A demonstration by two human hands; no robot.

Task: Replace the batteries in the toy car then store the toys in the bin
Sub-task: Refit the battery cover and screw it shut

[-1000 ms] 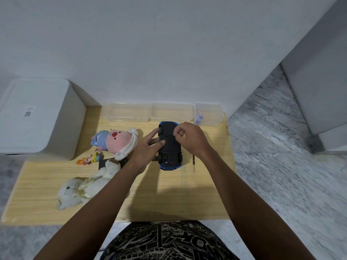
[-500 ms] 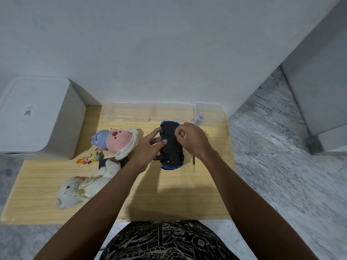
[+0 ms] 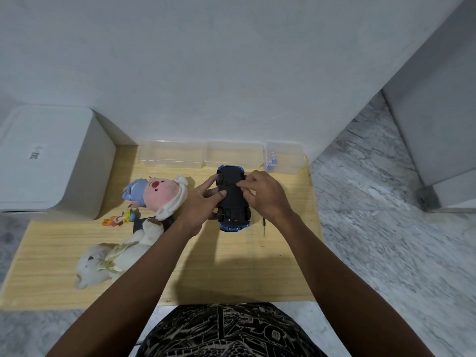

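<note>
Blue toy car (image 3: 233, 199) lies belly-up mid-table (image 3: 231, 266), at twelve o'clock from us. Our left hand (image 3: 199, 202) grips its nine o'clock flank; our right hand (image 3: 265, 194) curls fingertips onto its black underside. Clear bins (image 3: 172, 157) sit beyond.

Toy car (image 3: 233, 197): showing a black underside with blue bodywork peeking out at both ends.
Plush pig (image 3: 157, 194): wearing pink on the face, pale blue on the body and a white hood.
Plush bear (image 3: 113, 258): lying in white with a pale yellow ribbon.
Small figure (image 3: 119, 219): showing orange, yellow and blue.
Bench (image 3: 231, 266): glowing in light, grained wood.
Bin (image 3: 49, 161): standing white.
Floor (image 3: 386, 228): running in grey-veined marble.
Shorts (image 3: 226, 333): carrying a black-and-white print.
</note>
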